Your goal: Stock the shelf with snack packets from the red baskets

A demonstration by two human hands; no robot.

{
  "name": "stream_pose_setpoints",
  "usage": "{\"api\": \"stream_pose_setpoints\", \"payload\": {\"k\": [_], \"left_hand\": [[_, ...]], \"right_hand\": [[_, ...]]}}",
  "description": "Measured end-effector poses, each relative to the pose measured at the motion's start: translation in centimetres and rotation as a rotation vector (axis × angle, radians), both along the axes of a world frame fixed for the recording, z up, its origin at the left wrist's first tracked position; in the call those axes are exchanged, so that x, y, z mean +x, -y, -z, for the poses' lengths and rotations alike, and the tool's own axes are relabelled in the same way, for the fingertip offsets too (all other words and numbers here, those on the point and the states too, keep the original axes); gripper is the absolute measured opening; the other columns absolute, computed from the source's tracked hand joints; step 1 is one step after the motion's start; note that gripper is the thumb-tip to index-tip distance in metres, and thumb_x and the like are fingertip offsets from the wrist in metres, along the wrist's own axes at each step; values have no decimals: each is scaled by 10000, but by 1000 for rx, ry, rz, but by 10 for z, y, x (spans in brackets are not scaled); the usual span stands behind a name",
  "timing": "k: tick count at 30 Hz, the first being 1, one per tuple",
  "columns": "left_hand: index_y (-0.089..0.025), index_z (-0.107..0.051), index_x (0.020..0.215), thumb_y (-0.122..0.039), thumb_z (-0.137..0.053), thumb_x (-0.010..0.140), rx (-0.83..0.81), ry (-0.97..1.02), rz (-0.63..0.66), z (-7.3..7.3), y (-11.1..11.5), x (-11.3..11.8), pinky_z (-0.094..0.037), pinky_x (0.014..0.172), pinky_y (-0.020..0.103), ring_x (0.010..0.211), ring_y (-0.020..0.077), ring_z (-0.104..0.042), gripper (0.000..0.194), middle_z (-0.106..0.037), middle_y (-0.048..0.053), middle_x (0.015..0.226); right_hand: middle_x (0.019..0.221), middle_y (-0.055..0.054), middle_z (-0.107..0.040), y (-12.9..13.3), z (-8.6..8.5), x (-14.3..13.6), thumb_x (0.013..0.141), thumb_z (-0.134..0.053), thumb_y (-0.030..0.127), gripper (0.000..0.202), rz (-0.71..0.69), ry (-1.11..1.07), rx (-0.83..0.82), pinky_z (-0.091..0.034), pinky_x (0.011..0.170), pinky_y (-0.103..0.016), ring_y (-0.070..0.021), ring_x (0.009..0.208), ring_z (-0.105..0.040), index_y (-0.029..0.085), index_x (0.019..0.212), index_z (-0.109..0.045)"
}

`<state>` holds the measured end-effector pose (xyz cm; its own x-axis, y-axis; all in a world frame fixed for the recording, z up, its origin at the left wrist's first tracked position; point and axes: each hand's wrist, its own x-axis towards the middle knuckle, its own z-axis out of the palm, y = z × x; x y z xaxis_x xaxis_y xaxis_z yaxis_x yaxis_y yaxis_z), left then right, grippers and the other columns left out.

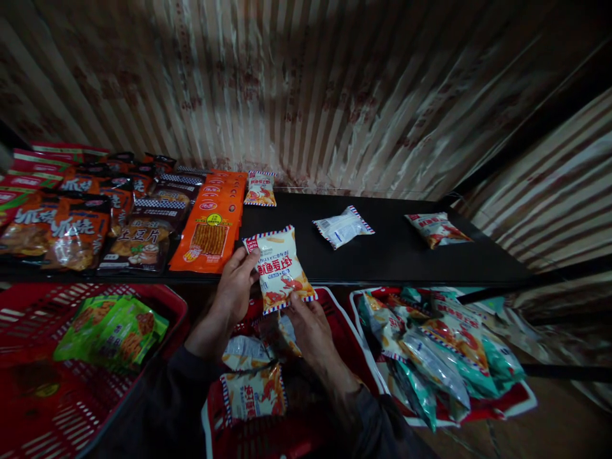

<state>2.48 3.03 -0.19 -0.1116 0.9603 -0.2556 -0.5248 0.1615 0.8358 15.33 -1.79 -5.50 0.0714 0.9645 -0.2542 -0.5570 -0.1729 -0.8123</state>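
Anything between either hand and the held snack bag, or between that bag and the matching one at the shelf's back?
Nothing visible: the left hand and right hand touch the held bag directly, and only black shelf shows between it and the matching bag behind. Orange packets lie left of that gap.

Packets point(207, 220) jammed the left of the shelf point(382, 261), one bag point(261, 189) beside them at the back edge, another bag point(342, 229) further right, a third bag point(435, 229) by the back right corner, and a held bag point(278, 271) hung at the front edge, three baskets point(165, 297) below!
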Motion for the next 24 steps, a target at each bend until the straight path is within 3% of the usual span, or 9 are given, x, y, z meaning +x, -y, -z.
{"api": "stream_pose_setpoints", "payload": {"k": [8,13,24], "left_hand": [[-161,-636,926,-364,-741,673,0,13,-10,-5,0,0,-496,709,273,820,182,-658,342,-715,66,944],[-163,-635,934,-400,-756,669,47,37,26,-8,1,-2,-499,777,302,888,200,-663,375,-716,64,963],[-184,-583,845,-357,-739,671,51,72,-14,-13,0,-7,-501,741,304,762,186,-670,291,-688,-13,750]], "right_hand": [[799,-9,-719,-3,-3,2,654,-814,368,282,46,20,-13,-490,585,-222,-127,674,-617,208,865,-718],[747,-9,-703,-3,-2,2,615,-835,378,311,44,59,-39,-442,502,-213,-111,576,-561,193,841,-728],[707,-2,-705,1,2,4,624,-825,394,315,-62,174,-3,-444,541,-240,-115,559,-537,206,866,-749]]}}
